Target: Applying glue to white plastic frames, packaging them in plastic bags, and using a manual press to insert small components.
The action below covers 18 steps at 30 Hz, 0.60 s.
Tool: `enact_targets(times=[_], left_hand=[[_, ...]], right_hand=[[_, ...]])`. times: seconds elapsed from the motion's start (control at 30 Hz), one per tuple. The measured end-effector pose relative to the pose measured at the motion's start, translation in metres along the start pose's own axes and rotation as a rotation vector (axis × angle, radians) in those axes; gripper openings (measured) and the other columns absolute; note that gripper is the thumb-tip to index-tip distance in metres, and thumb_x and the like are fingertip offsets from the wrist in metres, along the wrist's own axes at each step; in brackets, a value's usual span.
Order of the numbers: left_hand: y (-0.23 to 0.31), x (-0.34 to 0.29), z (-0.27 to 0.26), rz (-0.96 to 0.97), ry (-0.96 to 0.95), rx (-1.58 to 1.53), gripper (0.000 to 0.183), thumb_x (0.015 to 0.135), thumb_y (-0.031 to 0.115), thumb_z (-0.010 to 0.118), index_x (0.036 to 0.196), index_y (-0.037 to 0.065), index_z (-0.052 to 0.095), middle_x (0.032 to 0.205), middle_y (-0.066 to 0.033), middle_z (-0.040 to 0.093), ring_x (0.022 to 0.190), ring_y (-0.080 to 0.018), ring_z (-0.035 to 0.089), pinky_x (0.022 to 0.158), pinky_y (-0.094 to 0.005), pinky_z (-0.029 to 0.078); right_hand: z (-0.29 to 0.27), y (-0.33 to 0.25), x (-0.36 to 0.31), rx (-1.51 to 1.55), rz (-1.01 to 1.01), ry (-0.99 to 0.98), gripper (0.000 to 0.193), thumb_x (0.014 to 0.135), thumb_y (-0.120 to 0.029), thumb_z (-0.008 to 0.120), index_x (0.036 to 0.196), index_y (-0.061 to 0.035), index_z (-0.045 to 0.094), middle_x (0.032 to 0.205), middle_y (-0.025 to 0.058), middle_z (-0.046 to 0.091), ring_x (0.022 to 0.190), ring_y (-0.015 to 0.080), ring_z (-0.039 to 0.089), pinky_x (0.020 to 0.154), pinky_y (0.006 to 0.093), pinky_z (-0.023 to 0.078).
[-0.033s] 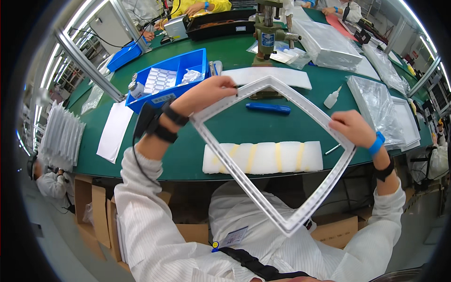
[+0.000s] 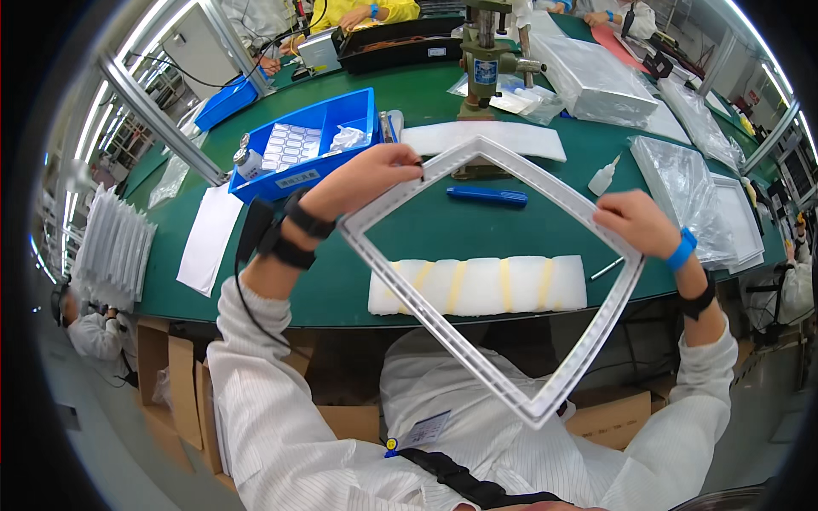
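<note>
I hold a white rectangular frame [image 2: 443,320] above the bench, turned so that one corner points away from me and the opposite one hangs towards my body. My left hand [image 2: 371,177] is closed on its far left side. My right hand [image 2: 637,221] grips the right side close to a corner. Through the frame's opening show a blue elongated tool [image 2: 486,197] and a white foam strip [image 2: 477,286] with yellow bands. Beside the right hand stands a small dropper bottle [image 2: 601,179]. Part of a thin metal rod [image 2: 605,269] shows by the frame's right corner.
A green bench [image 2: 290,289] bears a blue divided bin [image 2: 294,180], a white sheet [image 2: 210,238], a bench press [image 2: 483,77] and a white foam sheet [image 2: 511,140]. Plastic-wrapped packs [image 2: 682,200] lie at right. Other people work across the bench. Cardboard boxes [image 2: 183,383] stand below.
My left hand and the frame's left corner have shifted slightly left. The frame's near corner has swung a little right. Both hands keep their grip.
</note>
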<state>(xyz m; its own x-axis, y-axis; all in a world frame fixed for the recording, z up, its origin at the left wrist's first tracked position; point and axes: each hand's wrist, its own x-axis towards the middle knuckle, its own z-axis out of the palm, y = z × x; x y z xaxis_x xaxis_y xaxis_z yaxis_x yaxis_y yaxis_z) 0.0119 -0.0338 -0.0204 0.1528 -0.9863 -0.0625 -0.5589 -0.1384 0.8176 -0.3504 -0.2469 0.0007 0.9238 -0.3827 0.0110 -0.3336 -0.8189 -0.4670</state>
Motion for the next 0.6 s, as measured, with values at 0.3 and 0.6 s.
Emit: enact_targets(times=[0.3, 0.6], left_hand=[[-0.002, -0.048, 0.023, -0.261, 0.183, -0.322, 0.014, 0.094, 0.021, 0.061, 0.103, 0.010, 0.060, 0.084, 0.0029, 0.061, 0.074, -0.0043, 0.050, 0.064, -0.0202, 0.038], [-0.026, -0.032, 0.036, -0.210, 0.276, -0.284, 0.021, 0.089, 0.017, 0.066, 0.099, -0.001, 0.061, 0.078, -0.0034, 0.056, 0.066, -0.0097, 0.048, 0.056, -0.0247, 0.041]], right_hand=[[0.004, 0.032, 0.157, -0.450, -0.103, -0.045, 0.028, 0.095, -0.032, 0.053, 0.109, -0.0118, 0.067, 0.100, 0.0162, 0.069, 0.091, 0.0374, 0.065, 0.081, 0.0465, 0.050], [0.035, 0.063, 0.207, -0.440, -0.187, 0.021, 0.031, 0.096, -0.032, 0.052, 0.120, -0.0158, 0.065, 0.107, 0.0156, 0.069, 0.101, 0.0364, 0.063, 0.085, 0.0465, 0.049]])
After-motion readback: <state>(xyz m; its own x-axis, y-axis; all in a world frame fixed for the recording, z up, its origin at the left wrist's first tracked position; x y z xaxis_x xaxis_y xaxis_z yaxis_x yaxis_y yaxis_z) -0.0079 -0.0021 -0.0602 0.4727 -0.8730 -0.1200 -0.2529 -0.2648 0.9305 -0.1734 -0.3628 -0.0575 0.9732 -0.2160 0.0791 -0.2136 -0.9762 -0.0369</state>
